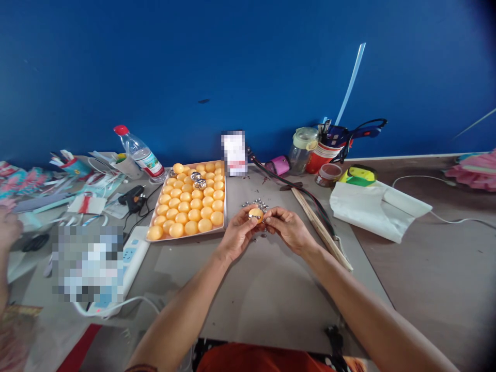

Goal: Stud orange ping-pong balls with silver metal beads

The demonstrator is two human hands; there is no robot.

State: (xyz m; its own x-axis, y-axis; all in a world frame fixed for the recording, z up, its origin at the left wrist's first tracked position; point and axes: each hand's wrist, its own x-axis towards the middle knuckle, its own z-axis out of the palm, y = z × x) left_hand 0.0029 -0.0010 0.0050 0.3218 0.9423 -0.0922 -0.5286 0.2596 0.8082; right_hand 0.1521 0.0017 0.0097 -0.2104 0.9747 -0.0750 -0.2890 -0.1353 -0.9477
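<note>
My left hand point(239, 233) is closed on an orange ball point(256, 213) that has small silver pieces on its near side. My right hand point(289, 226) pinches at the ball's right edge; whatever is between its fingertips is too small to make out. Just beyond the ball lies a loose pile of small shiny silver pieces point(260, 203), with a few more under the hands. To the left, a shallow box point(186, 238) holds rows of orange balls point(191, 228). On top of them rest a few silver-covered balls point(199, 183).
A power strip point(134, 253), a glue gun point(134, 199) and a water bottle point(144, 156) are on the left. To the right lie a wooden stick point(321, 227) and white sheet point(372, 206), with a jar point(303, 150) behind. Another person's hand point(8, 227) shows at far left.
</note>
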